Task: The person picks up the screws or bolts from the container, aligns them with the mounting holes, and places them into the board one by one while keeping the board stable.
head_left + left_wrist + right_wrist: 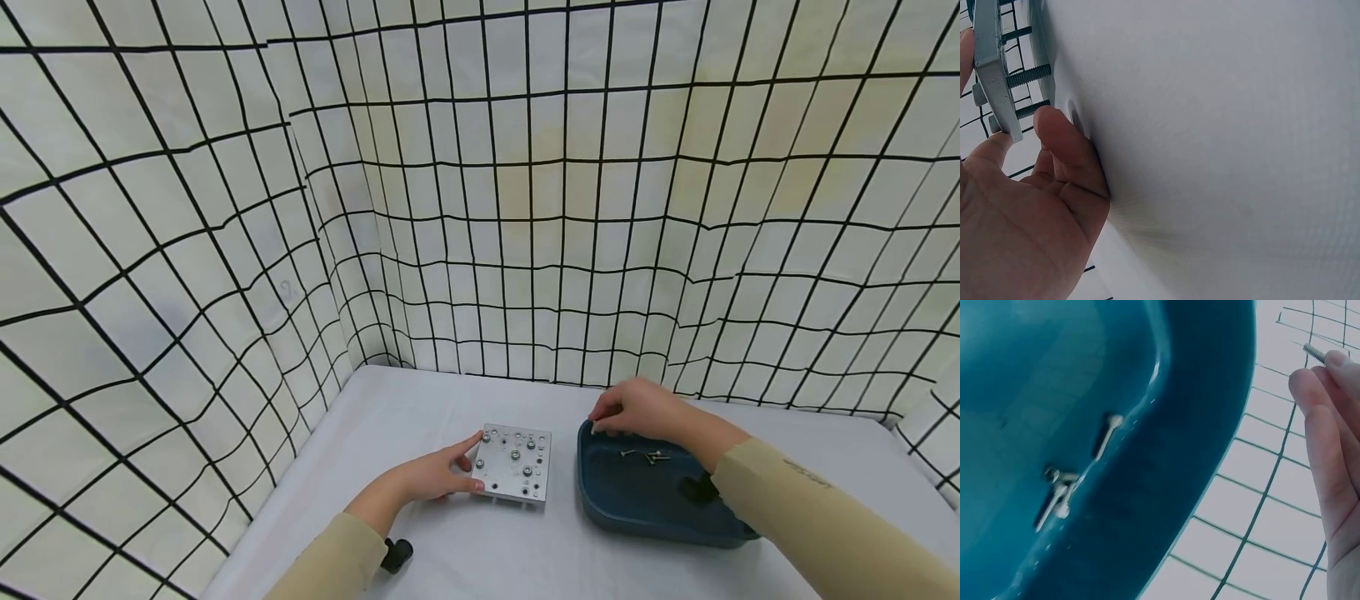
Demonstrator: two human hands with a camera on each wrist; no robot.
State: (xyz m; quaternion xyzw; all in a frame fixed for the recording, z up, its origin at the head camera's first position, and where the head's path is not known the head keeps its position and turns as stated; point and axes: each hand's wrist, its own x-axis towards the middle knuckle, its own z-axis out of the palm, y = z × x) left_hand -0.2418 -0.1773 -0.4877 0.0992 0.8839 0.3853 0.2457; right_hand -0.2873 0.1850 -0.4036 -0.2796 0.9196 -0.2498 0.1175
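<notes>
My left hand (427,477) grips the left side of a square silver metal plate (504,473), thumb at the near corner and index finger at the far one. Bolt heads and holes dot its top. In the left wrist view, threaded bolt shanks (1029,75) stick out beneath the plate (992,69), close to the table. Over the far left corner of a blue tray (637,527) is my right hand (647,408). Between thumb and fingertips it pinches a small screw (1315,354), threaded end showing. Several loose screws (1107,436) lie on the tray floor.
A white cloth covers the table (442,400). Black-gridded white sheeting (510,192) rises behind and at the left. A small black object (397,555) shows by the left wrist, and another dark shape (699,489) by the right wrist over the tray.
</notes>
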